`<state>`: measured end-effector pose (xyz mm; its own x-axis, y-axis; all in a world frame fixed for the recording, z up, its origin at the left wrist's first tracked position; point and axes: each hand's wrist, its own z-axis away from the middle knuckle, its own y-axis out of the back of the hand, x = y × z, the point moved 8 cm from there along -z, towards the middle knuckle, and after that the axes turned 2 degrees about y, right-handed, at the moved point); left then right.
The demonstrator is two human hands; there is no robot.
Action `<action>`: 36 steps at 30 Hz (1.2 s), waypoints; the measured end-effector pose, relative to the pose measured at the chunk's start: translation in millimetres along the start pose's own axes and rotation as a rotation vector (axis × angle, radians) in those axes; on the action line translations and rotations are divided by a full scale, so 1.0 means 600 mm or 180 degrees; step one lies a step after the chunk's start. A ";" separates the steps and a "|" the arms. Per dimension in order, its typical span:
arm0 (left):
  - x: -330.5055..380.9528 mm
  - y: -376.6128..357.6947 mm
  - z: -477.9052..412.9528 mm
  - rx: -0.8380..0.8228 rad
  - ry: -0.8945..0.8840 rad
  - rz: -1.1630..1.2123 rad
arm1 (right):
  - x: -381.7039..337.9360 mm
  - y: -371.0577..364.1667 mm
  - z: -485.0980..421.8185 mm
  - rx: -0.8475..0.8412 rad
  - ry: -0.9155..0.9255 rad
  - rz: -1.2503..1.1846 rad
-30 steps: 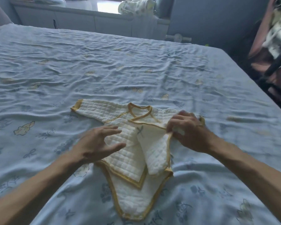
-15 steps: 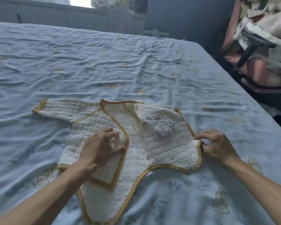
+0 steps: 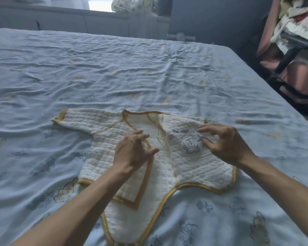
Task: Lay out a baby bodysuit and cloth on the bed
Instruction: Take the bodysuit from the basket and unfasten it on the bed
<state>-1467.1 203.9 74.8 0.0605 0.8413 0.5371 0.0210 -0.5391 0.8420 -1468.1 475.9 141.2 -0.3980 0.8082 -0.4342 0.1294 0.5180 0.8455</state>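
Right hand (image 3: 228, 142) has left the flap's edge; its parted fingers now touch the quilted, mustard-trimmed bodysuit (image 3: 194, 167) beneath, flat on the wrinkled bed (image 3: 96, 68). Left hand (image 3: 132, 153) has lifted, loosely curled, empty.

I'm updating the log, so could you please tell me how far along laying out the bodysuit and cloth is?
Done: the bodysuit lies on the bed, one sleeve spread out. In hand: the left hand is over one front panel, and the right hand reaches at the badge panel. Left: flattening the panels; no separate cloth is in view.
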 end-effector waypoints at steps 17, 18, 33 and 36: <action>-0.036 -0.034 0.051 -0.0484 -0.0157 -0.0068 | -0.070 -0.245 -0.024 -0.1028 -0.0504 -0.0043; -0.035 -0.043 0.052 -0.0414 -0.0144 0.0007 | -0.070 -0.247 -0.025 -0.1042 -0.0496 -0.0048; -0.232 0.228 -0.013 0.0975 0.0537 0.0863 | -0.078 -0.240 -0.031 -0.1043 -0.0360 -0.0180; -0.306 0.251 -0.035 0.0851 0.0671 0.0311 | -0.080 -0.241 -0.035 -0.1071 -0.0337 -0.0217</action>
<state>-1496.0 -30.9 103.8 -0.1316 0.7600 0.6365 0.2875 -0.5853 0.7582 -1486.7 356.2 46.3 -0.2968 0.8087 -0.5079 -0.2075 0.4645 0.8609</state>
